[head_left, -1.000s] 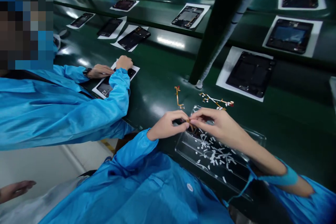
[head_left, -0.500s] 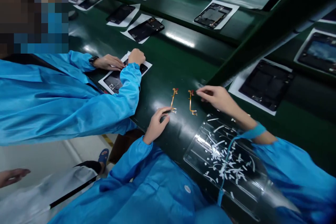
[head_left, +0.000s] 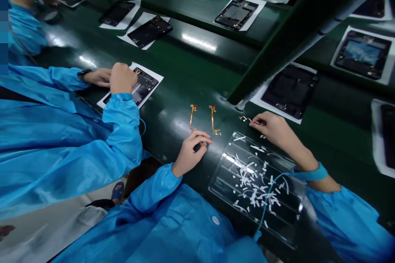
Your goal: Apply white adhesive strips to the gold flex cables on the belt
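Two thin orange flex cables lie side by side on the dark green belt. My left hand rests just below them, fingers loosely curled with nothing in them. My right hand reaches to a third flex cable beside the green post and pinches at it. A clear plastic tray strewn with several white paper strips lies below my right hand, and a blue wrist strap is on my right wrist.
A co-worker in a blue coat on my left has both hands on a device on a white sheet. More opened devices on white sheets lie along the belt. A green post slants across the right.
My right hand has moved right from the two laid-down cables to another cable near the post. My left hand stays by the cables. The view has shifted slightly.
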A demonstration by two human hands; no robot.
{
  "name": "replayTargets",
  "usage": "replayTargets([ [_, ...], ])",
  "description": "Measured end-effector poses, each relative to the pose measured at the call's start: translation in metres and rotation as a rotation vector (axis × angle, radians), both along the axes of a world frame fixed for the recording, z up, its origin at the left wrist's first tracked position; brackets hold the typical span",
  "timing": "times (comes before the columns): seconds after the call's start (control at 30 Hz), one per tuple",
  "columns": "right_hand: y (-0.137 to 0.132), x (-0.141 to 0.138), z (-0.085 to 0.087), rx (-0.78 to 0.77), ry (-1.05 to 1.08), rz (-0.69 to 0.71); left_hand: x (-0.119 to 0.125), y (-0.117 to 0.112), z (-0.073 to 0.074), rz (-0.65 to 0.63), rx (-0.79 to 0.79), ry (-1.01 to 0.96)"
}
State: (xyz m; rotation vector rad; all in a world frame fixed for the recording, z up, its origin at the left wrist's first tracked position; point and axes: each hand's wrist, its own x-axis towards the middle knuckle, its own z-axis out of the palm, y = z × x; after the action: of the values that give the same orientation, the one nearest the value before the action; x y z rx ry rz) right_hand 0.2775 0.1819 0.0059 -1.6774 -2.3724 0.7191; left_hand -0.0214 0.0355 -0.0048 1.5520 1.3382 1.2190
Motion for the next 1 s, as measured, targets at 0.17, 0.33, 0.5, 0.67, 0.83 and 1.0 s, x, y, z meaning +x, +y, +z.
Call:
replayTargets([
  [0.17,-0.016,0.030,0.045,0.042,0.057,-0.095,0.010,0.000,0.005,-0.022,-0.017,-0.018],
  [0.33,-0.077,0.045,0.092,0.126,0.194,-0.409,0.049,0.004,0.020,-0.100,0.043,-0.011],
  [0.5,-0.139,0.015,0.100,0.074,0.419,-0.538,0.100,0.006,0.037,-0.133,0.270,-0.058],
  [0.67,-0.168,-0.004,0.087,0.074,0.515,-0.423,0.125,0.004,0.041,-0.125,0.328,-0.048],
  [0.83,-0.177,-0.002,0.077,0.106,0.476,-0.363,0.128,-0.002,0.039,-0.087,0.303,0.028],
  [1.0,-0.180,-0.003,0.076,0.127,0.470,-0.350,0.130,-0.004,0.038,-0.096,0.278,0.099],
])
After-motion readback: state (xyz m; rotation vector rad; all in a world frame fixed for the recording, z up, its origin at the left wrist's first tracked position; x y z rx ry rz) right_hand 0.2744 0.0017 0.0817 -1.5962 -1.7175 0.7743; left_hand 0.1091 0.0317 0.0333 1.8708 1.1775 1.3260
